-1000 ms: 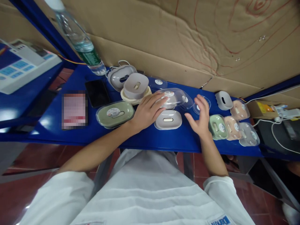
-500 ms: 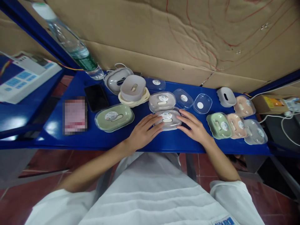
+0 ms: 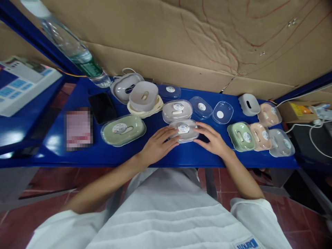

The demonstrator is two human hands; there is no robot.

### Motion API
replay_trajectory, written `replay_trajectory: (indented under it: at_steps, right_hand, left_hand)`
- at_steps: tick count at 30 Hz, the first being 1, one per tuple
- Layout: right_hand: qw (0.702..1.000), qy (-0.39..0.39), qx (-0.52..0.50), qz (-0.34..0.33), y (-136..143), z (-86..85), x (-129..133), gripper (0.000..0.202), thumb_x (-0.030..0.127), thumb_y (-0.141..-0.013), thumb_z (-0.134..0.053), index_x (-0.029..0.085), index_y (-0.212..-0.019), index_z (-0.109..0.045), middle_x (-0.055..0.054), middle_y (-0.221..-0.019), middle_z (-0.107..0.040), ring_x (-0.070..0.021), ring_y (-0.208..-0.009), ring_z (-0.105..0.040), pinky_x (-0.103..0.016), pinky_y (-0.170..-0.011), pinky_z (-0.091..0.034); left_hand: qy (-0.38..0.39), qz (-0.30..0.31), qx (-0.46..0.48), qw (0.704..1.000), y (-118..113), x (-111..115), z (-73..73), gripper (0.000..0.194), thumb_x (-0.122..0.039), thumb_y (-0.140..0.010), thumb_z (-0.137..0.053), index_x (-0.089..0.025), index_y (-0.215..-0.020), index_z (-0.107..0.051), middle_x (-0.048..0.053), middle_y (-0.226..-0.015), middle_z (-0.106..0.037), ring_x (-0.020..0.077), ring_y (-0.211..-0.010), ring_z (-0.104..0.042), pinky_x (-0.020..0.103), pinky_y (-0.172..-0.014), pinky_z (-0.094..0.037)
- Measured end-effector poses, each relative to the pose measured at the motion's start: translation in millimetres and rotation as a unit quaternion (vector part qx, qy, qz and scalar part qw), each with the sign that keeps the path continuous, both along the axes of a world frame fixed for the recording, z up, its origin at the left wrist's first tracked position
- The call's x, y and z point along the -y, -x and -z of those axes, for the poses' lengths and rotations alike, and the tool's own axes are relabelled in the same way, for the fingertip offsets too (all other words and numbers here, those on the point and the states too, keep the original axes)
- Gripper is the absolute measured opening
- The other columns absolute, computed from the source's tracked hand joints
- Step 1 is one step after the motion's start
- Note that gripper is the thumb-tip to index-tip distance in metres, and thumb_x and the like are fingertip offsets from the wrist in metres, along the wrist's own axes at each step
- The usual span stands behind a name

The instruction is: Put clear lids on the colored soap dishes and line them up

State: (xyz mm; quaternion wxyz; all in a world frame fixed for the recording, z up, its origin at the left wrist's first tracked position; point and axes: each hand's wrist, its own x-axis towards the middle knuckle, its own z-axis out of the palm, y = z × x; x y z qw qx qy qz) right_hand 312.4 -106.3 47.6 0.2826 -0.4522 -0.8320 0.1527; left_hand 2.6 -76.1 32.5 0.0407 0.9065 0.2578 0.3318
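Observation:
Between my hands a grey soap box (image 3: 187,135) with a clear lid and a round white sticker rests on the blue table. My left hand (image 3: 160,144) has its fingers on the left side and top of the lid. From the right, the fingers of my right hand (image 3: 211,139) press against the other end. Just behind it, another grey soap box (image 3: 168,112) with a clear lid stands apart from my fingers. A green lidded soap box (image 3: 135,129) lies left of my left hand. Clear loose lids (image 3: 222,112) lie behind my right hand.
Stacked grey and cream soap box parts (image 3: 140,105) stand at the back left, near a tall water bottle (image 3: 89,65) and a black phone (image 3: 102,108). Several green, peach and grey boxes (image 3: 243,137) sit at right. A cardboard wall (image 3: 155,45) closes the back.
The clear lid seems to sit lower and more evenly on the grey soap box between my hands. My fingers stay around it. The whole view has shifted slightly.

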Motion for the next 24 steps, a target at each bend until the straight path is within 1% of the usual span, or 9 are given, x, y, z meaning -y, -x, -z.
replay_trajectory:
  at_steps: [4,6,8,10,13,17,19,22,24]
  right_hand:
    - [0.999,0.020,0.027,-0.018,-7.4,-14.6,-8.4,0.047,0.051,-0.109,-0.062,0.028,-0.150,-0.065,-0.011,-0.160,-0.062,-0.0283,-0.150,-0.059,-0.053,-0.126,-0.051]
    - [0.997,0.024,0.070,0.014,-18.3,-28.2,-23.4,0.048,0.052,-0.112,-0.053,0.027,-0.151,-0.064,-0.010,-0.157,-0.065,-0.0287,-0.149,-0.059,-0.054,-0.127,-0.048]
    - [0.982,0.023,0.139,0.123,-30.0,-40.1,-43.5,0.050,0.049,-0.113,-0.047,0.021,-0.151,-0.064,-0.014,-0.154,-0.067,-0.0333,-0.147,-0.060,-0.058,-0.126,-0.046]
    - [0.939,0.047,0.227,0.255,-37.7,-45.3,-62.4,0.050,0.047,-0.112,-0.050,0.015,-0.147,-0.066,-0.021,-0.149,-0.068,-0.0416,-0.143,-0.061,-0.065,-0.119,-0.047]
    - [0.883,0.099,0.305,0.342,-38.4,-37.6,-77.2,0.052,0.045,-0.108,-0.053,0.010,-0.144,-0.067,-0.028,-0.142,-0.070,-0.0474,-0.133,-0.065,-0.068,-0.110,-0.049]
    - [0.896,0.084,0.286,0.329,-34.3,-16.8,-74.4,0.059,0.043,-0.106,-0.052,0.010,-0.155,-0.057,-0.028,-0.145,-0.069,-0.0453,-0.129,-0.067,-0.064,-0.106,-0.053]
    - [0.903,0.067,0.267,0.330,-36.7,-12.9,-71.7,0.056,0.037,-0.105,-0.050,0.011,-0.153,-0.059,-0.026,-0.141,-0.071,-0.0433,-0.125,-0.069,-0.062,-0.105,-0.054]
    - [0.904,0.020,0.215,0.369,-43.4,-18.9,-70.7,0.049,0.029,-0.107,-0.040,0.013,-0.144,-0.067,-0.023,-0.130,-0.077,-0.0396,-0.119,-0.072,-0.058,-0.104,-0.055]
    - [0.911,-0.036,0.172,0.373,-44.6,-26.5,-69.3,0.050,0.031,-0.110,-0.035,0.015,-0.144,-0.068,-0.020,-0.131,-0.077,-0.0372,-0.121,-0.071,-0.057,-0.107,-0.055]
  left_hand:
    - [0.011,0.000,-0.058,0.998,-1.1,-3.9,-14.1,0.020,-0.021,-0.106,-0.065,-0.024,-0.123,-0.074,0.010,-0.134,-0.076,0.0271,-0.134,-0.070,0.049,-0.117,-0.059]
    - [0.001,0.017,-0.109,0.994,-5.1,-10.5,-24.3,0.015,-0.021,-0.105,-0.065,-0.023,-0.116,-0.075,0.011,-0.129,-0.077,0.0283,-0.130,-0.071,0.047,-0.111,-0.061]
    - [-0.018,0.033,-0.148,0.988,-12.8,-20.6,-30.9,0.012,-0.019,-0.103,-0.065,-0.021,-0.110,-0.075,0.012,-0.126,-0.076,0.0285,-0.126,-0.072,0.045,-0.107,-0.061]
    - [-0.043,0.035,-0.154,0.986,-23.0,-32.4,-31.6,0.011,-0.017,-0.102,-0.065,-0.019,-0.108,-0.074,0.012,-0.127,-0.075,0.0289,-0.127,-0.071,0.044,-0.109,-0.060]
    - [-0.058,0.029,-0.124,0.990,-37.6,-46.9,-23.9,0.014,-0.017,-0.102,-0.065,-0.018,-0.112,-0.075,0.014,-0.133,-0.074,0.0297,-0.132,-0.069,0.045,-0.113,-0.058]
    - [-0.034,0.030,-0.089,0.995,-45.4,-52.0,-11.2,0.019,-0.018,-0.102,-0.065,-0.020,-0.119,-0.076,0.015,-0.137,-0.073,0.0306,-0.136,-0.067,0.049,-0.117,-0.056]
    - [-0.021,0.033,-0.080,0.996,-44.5,-50.8,-6.7,0.023,-0.018,-0.103,-0.065,-0.020,-0.123,-0.076,0.016,-0.140,-0.072,0.0313,-0.140,-0.065,0.049,-0.119,-0.055]
    - [0.013,0.040,-0.059,0.997,-40.6,-49.7,-3.5,0.028,-0.023,-0.105,-0.066,-0.020,-0.132,-0.072,0.018,-0.147,-0.068,0.0321,-0.144,-0.063,0.051,-0.120,-0.055]
    - [0.035,0.046,-0.036,0.998,-37.0,-50.9,-4.9,0.039,-0.032,-0.105,-0.069,-0.021,-0.143,-0.066,0.020,-0.158,-0.059,0.0340,-0.150,-0.058,0.054,-0.121,-0.054]
